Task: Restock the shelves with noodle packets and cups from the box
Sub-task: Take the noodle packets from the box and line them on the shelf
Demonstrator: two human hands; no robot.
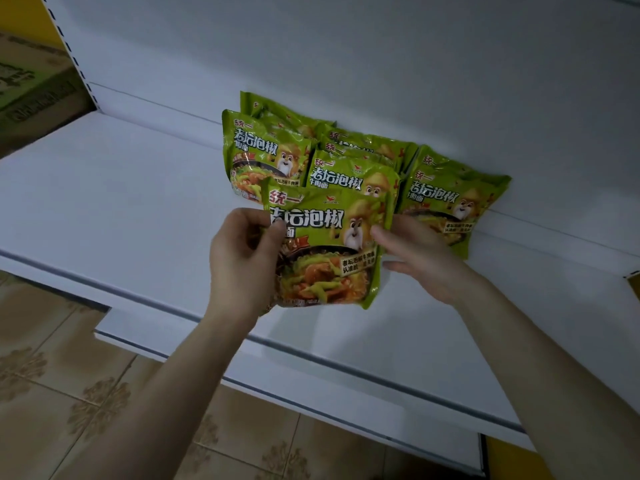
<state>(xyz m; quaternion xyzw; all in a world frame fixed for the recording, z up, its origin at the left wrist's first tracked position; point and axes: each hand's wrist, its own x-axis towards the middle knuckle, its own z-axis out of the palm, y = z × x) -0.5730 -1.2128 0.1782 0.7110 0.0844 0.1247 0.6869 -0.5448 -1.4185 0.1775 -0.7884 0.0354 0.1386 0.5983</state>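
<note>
Green noodle packet [329, 244] is being held just above the white shelf [104, 202], with its printed face toward the camera and its top edge toward the back panel [346, 46]. Its left edge is being gripped by the left hand [242, 258], fingers curled round the seam and thumb on the front. Its right edge is being pinched by the right hand [422, 258], thumb on the face and fingers behind (one finger is showing straight below the edge). Three rows of like packets are leaning against the panel. The middle row [349, 178] is lying directly behind the held packet; contact cannot be told. A short push away from the person, into that row's front, is being judged the coming move. Neither hand is being placed nearer.
</note>
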